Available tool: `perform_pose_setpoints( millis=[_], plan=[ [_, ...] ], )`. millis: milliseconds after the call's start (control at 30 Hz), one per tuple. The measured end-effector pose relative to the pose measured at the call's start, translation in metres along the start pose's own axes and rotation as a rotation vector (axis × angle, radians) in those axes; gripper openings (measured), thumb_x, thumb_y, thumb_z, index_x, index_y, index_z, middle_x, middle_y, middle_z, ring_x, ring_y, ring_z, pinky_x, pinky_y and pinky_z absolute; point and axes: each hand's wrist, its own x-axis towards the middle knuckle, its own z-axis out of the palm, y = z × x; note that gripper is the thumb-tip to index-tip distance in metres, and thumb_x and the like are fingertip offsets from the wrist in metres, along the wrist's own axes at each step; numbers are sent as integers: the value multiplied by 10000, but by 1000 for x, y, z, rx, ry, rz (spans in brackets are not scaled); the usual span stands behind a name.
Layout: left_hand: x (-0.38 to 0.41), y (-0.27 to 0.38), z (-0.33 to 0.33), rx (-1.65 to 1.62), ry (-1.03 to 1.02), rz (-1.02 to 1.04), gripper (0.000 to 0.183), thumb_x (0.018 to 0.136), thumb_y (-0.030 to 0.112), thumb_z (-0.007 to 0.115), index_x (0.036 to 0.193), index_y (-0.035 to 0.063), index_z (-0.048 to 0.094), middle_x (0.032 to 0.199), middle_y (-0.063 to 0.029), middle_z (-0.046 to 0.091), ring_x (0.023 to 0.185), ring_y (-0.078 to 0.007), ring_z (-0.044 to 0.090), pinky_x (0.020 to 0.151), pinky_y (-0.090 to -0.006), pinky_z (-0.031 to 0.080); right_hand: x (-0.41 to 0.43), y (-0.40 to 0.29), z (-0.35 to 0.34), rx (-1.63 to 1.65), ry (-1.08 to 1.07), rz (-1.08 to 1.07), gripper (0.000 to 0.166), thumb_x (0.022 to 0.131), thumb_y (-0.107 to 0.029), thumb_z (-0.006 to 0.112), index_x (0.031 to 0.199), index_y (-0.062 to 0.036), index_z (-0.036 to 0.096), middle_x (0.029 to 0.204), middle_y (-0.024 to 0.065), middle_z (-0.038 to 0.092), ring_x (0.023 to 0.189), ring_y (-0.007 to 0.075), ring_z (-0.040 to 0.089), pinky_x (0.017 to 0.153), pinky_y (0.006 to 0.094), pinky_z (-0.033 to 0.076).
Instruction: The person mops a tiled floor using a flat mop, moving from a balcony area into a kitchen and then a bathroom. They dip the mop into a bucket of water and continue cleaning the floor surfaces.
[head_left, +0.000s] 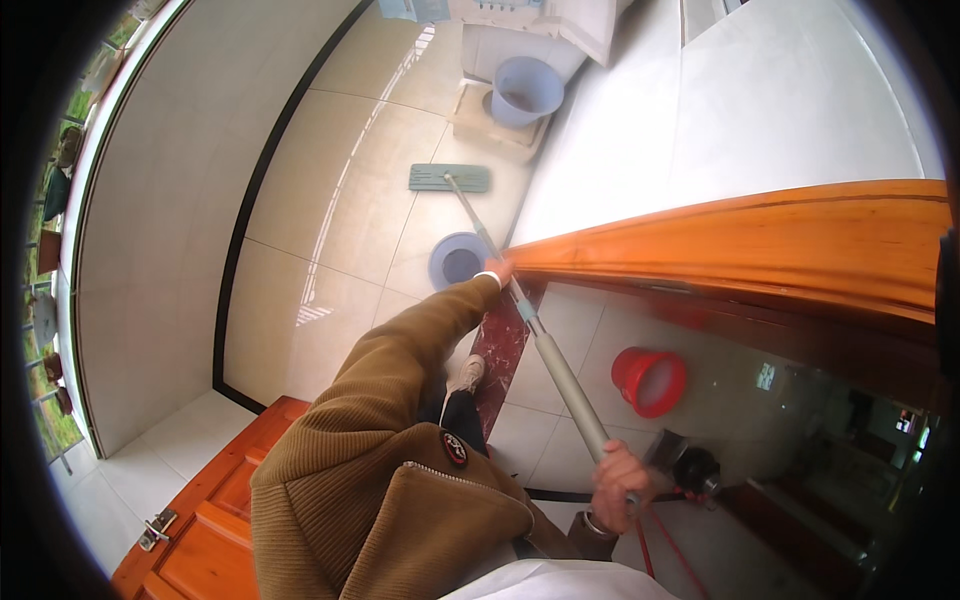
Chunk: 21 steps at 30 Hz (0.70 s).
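A flat mop is held slantwise in both hands. Its long pole (570, 390) runs from lower right to upper left, with a thick grey-beige grip section. My left hand (501, 270) is closed around the thinner part of the pole, beside the wooden door frame. At the pole's top end, my right hand (621, 484) grips the handle. The rectangular grey-green mop head (450, 178) lies against the tiled floor beyond a blue-grey bucket (444, 259). My left forearm and hand partly overlap that bucket in the view.
An orange wooden door frame (720, 232) stands to the right, above a dark red threshold (510, 337). Another bucket (527, 90) rests on a cardboard or foam box (495, 139). Inside the doorway sits a red bucket (651, 381). An open wooden door (232, 480) is at lower left.
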Motion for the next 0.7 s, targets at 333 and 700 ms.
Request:
perform_pose_setpoints(
  millis=[333,700],
  plan=[
    [-24,-1,47,121,-19,93,501,692,254,494,980,-133,357,914,-264,490,683,-297,557,571,-342,465,-45,-5,6,-185,303,100,171,764,-124,410,609,-69,359,516,20,351,487,131,361,755,373,343],
    [-177,-11,49,-122,-35,-346,501,675,194,521,971,-81,225,867,-237,462,778,-317,526,565,-400,486,-25,-114,-1,-5,589,323,252,793,-117,444,581,-76,313,559,39,337,531,140,296,547,290,274]
  ],
)
